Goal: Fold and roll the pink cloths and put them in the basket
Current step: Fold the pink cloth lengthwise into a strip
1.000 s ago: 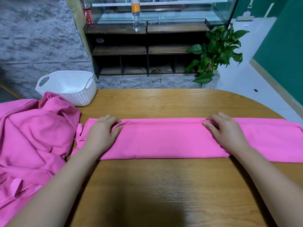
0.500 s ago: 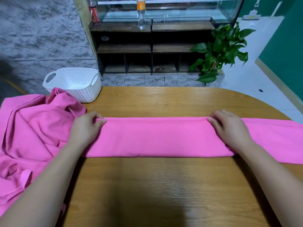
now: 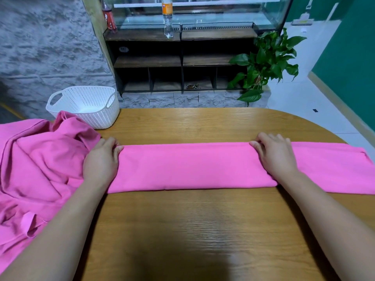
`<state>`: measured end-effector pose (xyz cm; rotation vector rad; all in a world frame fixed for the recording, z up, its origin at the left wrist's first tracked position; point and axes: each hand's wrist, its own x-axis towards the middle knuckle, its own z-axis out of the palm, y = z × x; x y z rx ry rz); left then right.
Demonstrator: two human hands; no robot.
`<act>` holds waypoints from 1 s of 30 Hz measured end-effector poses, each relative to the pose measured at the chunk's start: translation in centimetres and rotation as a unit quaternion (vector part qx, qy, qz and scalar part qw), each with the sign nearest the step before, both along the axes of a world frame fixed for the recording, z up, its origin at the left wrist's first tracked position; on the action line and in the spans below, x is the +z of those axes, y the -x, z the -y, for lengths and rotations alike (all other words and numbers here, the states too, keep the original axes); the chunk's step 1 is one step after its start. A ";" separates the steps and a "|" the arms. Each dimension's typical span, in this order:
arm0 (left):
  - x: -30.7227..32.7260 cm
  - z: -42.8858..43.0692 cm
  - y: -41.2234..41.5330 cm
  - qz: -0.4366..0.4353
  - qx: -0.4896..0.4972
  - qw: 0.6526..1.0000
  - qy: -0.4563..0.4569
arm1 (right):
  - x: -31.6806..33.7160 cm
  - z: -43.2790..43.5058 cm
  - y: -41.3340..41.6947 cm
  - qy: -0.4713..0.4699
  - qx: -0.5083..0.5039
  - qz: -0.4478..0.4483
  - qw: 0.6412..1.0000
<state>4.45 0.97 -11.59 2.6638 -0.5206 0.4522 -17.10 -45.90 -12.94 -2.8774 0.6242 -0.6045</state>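
A pink cloth (image 3: 188, 167) lies folded into a long flat strip across the wooden table (image 3: 192, 230). My left hand (image 3: 100, 161) presses on the strip's left end, fingertips bent at its far edge. My right hand (image 3: 276, 157) presses palm-down on the strip right of centre, fingertips at the far edge too. Beyond my right hand the strip runs on to the frame's right side. A heap of crumpled pink cloth (image 3: 36, 171) covers the table's left side. The white perforated basket (image 3: 85, 106) stands at the far left of the table and holds no cloth.
Behind the table stand a dark wooden shelf unit (image 3: 178, 61) with bottles on top and a green potted plant (image 3: 267, 63). The table's rounded edge curves away at the right, with white floor beyond it.
My left hand has slid left along the strip, from near its left third to its very end beside the heap. My right hand has stayed about where it was.
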 end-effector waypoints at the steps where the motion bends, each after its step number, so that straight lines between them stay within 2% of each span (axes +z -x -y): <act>1: 0.1 0.0 0.0 0.001 0.003 1.000 -0.004 | 0.0 0.0 -0.1 -0.003 -0.001 -0.007 1.000; 5: 0.2 -0.1 -0.1 0.008 0.007 1.000 -0.017 | 0.2 0.4 -0.3 -0.014 0.014 -0.030 0.999; 10: 0.4 -0.2 -0.7 0.031 -0.009 0.998 -0.049 | 0.9 2.3 -0.2 -0.081 0.107 -0.036 0.990; 17: 0.7 1.6 -0.4 0.107 -0.022 0.984 -0.142 | 0.5 2.0 -0.1 -0.081 0.103 -0.004 0.991; 30: 0.5 17.9 5.3 0.086 -0.203 0.972 -0.085 | 0.3 2.0 0.1 -0.084 0.089 0.004 0.992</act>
